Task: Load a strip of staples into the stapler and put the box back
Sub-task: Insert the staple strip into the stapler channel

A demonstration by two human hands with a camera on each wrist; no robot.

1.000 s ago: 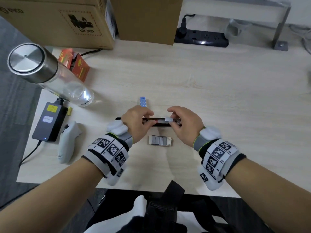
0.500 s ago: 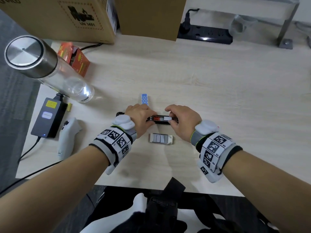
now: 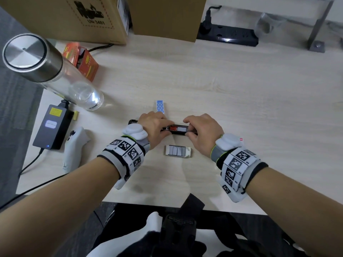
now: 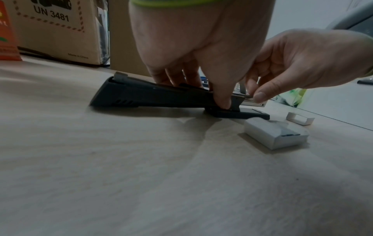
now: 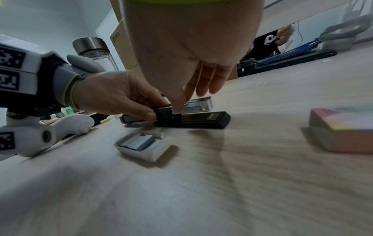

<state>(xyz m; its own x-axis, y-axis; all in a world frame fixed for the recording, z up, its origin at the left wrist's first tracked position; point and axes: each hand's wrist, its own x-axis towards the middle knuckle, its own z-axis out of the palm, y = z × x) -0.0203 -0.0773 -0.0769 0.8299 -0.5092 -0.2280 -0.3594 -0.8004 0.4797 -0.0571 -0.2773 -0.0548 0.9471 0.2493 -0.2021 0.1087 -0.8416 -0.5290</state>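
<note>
While the stapler [image 3: 178, 129] is gripped by the left hand [image 3: 154, 125], the staple strip [image 5: 198, 104] pinched in the right hand [image 3: 202, 130] fingers [image 4: 260, 95] should be seated flat in the channel.

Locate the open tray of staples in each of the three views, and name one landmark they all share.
Head: the staple tray lies low centre, on the desk just nearer the person than the stapler.
Left wrist: right of centre, in front of the stapler.
Right wrist: left of centre, below the stapler.
Shared landmark: the black stapler held by both hands.
</note>
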